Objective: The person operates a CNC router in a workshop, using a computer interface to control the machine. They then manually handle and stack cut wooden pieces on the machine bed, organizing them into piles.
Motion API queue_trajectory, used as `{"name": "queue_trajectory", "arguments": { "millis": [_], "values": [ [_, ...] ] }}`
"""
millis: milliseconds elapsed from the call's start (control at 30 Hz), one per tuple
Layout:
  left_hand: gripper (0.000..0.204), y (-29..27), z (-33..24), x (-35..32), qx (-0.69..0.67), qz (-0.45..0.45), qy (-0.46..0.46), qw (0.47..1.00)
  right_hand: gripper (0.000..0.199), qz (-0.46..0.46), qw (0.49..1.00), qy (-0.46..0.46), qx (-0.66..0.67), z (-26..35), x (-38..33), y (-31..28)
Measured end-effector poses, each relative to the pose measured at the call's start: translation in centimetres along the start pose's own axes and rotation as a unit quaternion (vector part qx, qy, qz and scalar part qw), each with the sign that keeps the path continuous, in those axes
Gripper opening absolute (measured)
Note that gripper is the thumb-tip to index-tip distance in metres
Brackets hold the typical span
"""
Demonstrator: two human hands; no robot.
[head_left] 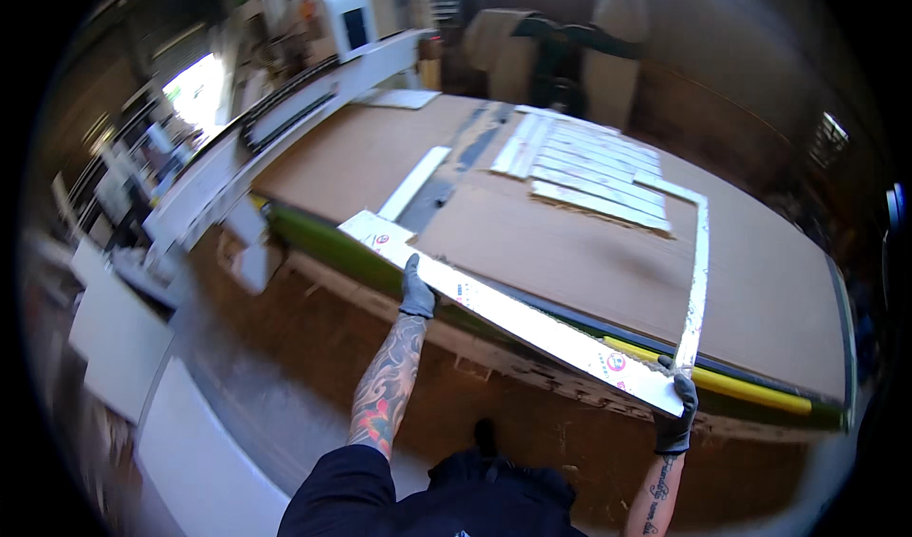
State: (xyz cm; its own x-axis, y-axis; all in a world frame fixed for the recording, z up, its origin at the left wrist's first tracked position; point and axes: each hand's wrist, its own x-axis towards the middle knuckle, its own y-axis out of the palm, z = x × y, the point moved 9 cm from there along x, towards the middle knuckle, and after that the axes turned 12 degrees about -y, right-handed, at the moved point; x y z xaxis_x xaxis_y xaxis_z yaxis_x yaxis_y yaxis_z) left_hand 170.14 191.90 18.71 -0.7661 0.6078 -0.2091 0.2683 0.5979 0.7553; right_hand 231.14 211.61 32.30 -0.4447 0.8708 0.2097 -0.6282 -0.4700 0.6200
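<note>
Both hands, in grey gloves, hold a long white board strip (532, 319) along the near edge of a large machine bed. Printed red marks dot its face, and its left end widens into a short tab. My left hand (416, 290) grips the near edge left of the middle, thumb on top. At the right end, my right hand (676, 414) closes round the corner. A narrow L-shaped white strip (698, 271) runs away from that corner across the bed; I cannot tell whether the two are joined. My fingers under the board are hidden.
Several white slats (598, 171) lie side by side on the brown bed (551, 243). Another white strip (415, 184) lies left of them. A white machine gantry (285, 110) spans the bed's left end. A yellow bar (750, 390) runs along the near edge. White panels (204, 442) stand at lower left.
</note>
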Motion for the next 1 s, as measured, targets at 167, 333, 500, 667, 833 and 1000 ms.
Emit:
{"name": "queue_trajectory", "arguments": {
  "millis": [167, 333, 500, 667, 833, 1000],
  "values": [
    [0.038, -2.4, -1.4, -17.1, -0.081, -0.037, 0.023, 0.996, 0.058, 0.091, 0.996, 0.009, 0.005, 3.4, -2.8, 7.6],
    [0.042, -5.5, 2.0, -37.5, -0.062, -0.188, 0.014, 0.980, 0.052, 0.199, 0.977, 0.063, -0.043, 6.2, -3.6, 10.8],
    [0.042, -6.2, 11.6, -59.2, -0.049, -0.316, 0.048, 0.946, 0.045, 0.301, 0.947, 0.041, -0.101, 7.7, -3.0, 10.8],
    [0.041, -8.9, 28.3, -72.8, -0.166, -0.438, 0.057, 0.882, 0.030, 0.367, 0.920, 0.100, -0.090, 8.0, -2.0, 10.8],
    [0.049, 2.8, 32.7, -71.5, -0.127, -0.463, 0.098, 0.872, 0.036, 0.457, 0.869, -0.028, -0.191, 9.1, -2.2, 11.9],
    [0.061, 14.4, 29.6, -60.7, -0.047, -0.307, 0.200, 0.929, 0.038, 0.518, 0.846, 0.097, -0.084, 2.2, -1.4, 11.4]
  ]
}}
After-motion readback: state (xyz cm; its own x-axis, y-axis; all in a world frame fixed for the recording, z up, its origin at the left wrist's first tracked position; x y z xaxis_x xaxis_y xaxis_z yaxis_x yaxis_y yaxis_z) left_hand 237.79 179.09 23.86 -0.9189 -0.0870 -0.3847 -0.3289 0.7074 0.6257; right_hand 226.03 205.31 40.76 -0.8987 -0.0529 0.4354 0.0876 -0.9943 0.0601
